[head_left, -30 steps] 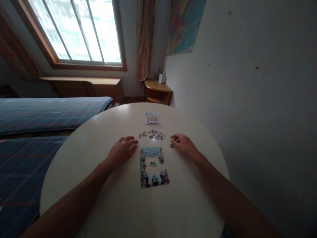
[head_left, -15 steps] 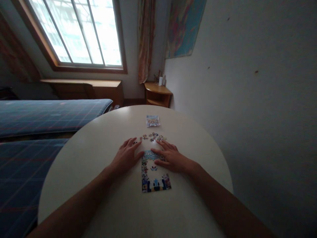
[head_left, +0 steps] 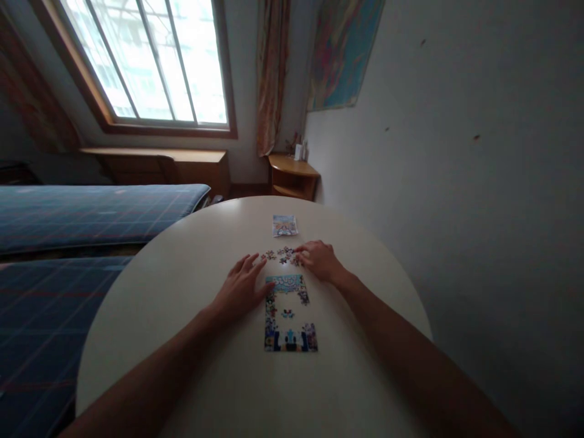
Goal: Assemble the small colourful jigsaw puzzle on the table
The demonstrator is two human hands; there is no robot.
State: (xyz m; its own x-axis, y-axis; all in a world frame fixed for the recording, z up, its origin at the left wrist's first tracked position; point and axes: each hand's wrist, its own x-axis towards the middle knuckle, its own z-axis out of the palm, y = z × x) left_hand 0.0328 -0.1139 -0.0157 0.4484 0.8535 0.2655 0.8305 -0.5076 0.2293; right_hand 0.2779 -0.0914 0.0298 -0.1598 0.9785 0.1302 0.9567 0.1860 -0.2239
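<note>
A partly assembled jigsaw puzzle [head_left: 271,328] lies on the round table, its colourful border framing a gap in the middle and on the right side. Inside that gap is a small joined bit of puzzle [head_left: 287,314]. My left hand [head_left: 244,286] rests flat with fingers spread, its thumb on the puzzle's upper left edge and its fingertips close to the loose pieces. Beyond the puzzle lie several loose puzzle pieces [head_left: 283,260]. At their right end, my right hand [head_left: 320,260] has its fingers bent down and drawn together on a piece, which they mostly hide.
A small printed picture packet [head_left: 285,225] lies farther back on the white round table [head_left: 191,243]. Left of the table are mattresses with a plaid cover [head_left: 100,207]. A wooden corner shelf [head_left: 292,165] stands behind, and a wall [head_left: 410,201] runs along the right.
My right hand has moved off the puzzle, away from me and slightly right, to the loose pieces, its fingers drawing together. My left hand stays nearly in place. The view shifted slightly.
</note>
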